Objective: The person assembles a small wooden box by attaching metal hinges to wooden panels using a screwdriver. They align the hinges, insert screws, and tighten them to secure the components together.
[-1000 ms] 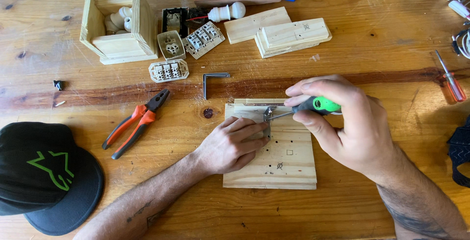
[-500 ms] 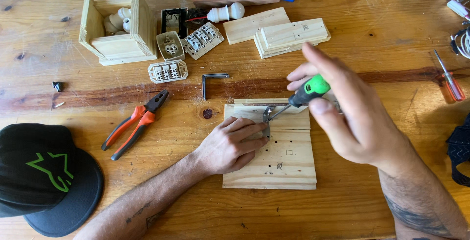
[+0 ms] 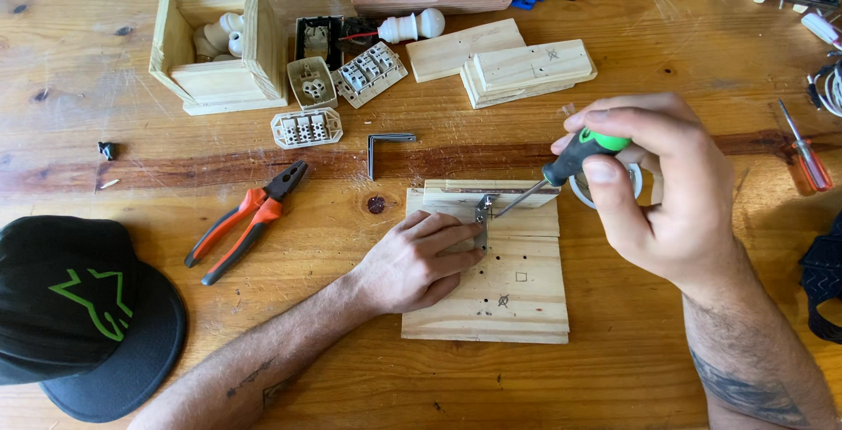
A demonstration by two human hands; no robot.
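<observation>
Screwdriving is under way at the middle of the wooden table (image 3: 614, 369): a small bent metal bracket (image 3: 481, 212) is standing near the top edge of a pale rectangular wooden board (image 3: 513, 294), and the tip of a screwdriver with a black and green handle (image 3: 574, 156) is meeting it from the right. The left hand (image 3: 412, 259) is lying on the board, fingers curled and pressing the bracket steady. The right hand (image 3: 662, 189) is wrapped around the screwdriver's handle, thumb along its front. The two hands are apart, joined only through tool and bracket.

Judging by this, a screw is being driven through the bracket into the board; the screw itself is too small to make out. The next turn is calling for the tip to stay seated and for steady pressure along the shaft while the left hand is keeping the bracket from twisting.

The screwdriver's long axis is running diagonally, handle up and to the right, tip pointing down and to the left at the bracket. The board is lying with its longer sides running away from the person.

Farther out, a dark L-shaped metal angle (image 3: 386, 148) is lying just above the board, orange-handled pliers (image 3: 246, 220) to the left, a black cap with a green mark (image 3: 83, 316) at the near left corner, and a small open wooden box (image 3: 219, 49) at the far left.
</observation>
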